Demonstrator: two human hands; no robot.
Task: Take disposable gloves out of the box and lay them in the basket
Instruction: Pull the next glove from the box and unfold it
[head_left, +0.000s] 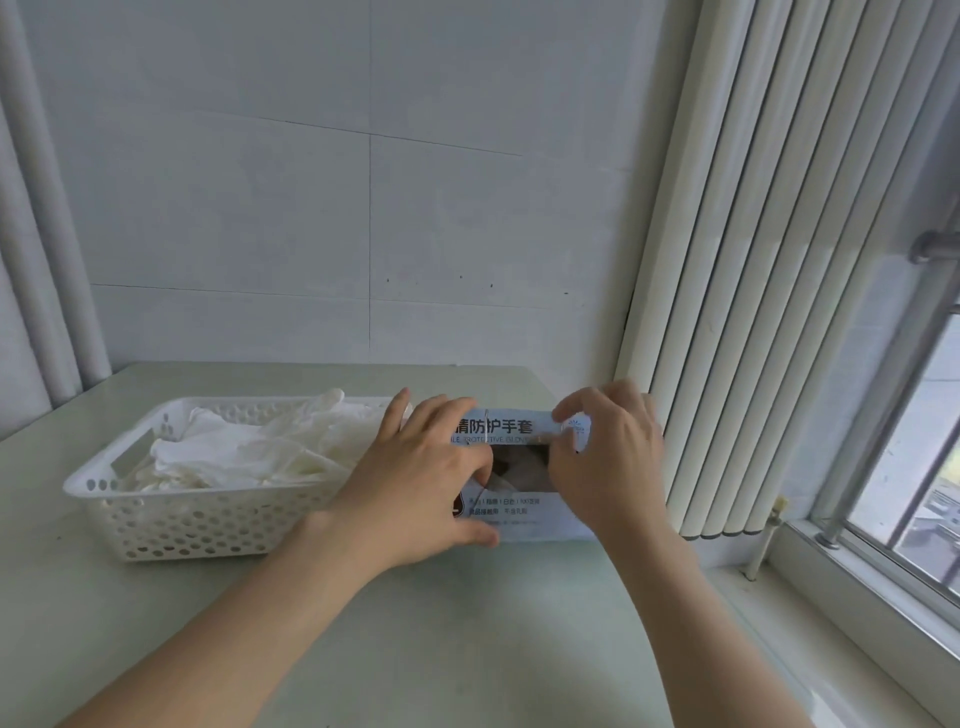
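Observation:
A pale blue glove box (511, 428) with printed lettering lies on the table, its top opening dark with a bit of white glove showing inside. My left hand (421, 480) rests over the box's left half, fingers curled at the opening's edge and thumb along its front side. My right hand (608, 457) grips the box's right end, fingertips on its top edge. Left of the box stands a white perforated basket (171, 512) holding a loose heap of white disposable gloves (249, 449).
The pale green table (467, 623) ends at a grey wall behind. White vertical blinds (769, 260) hang close at the right of the box. A window sill and a metal rail (883, 395) lie to the right.

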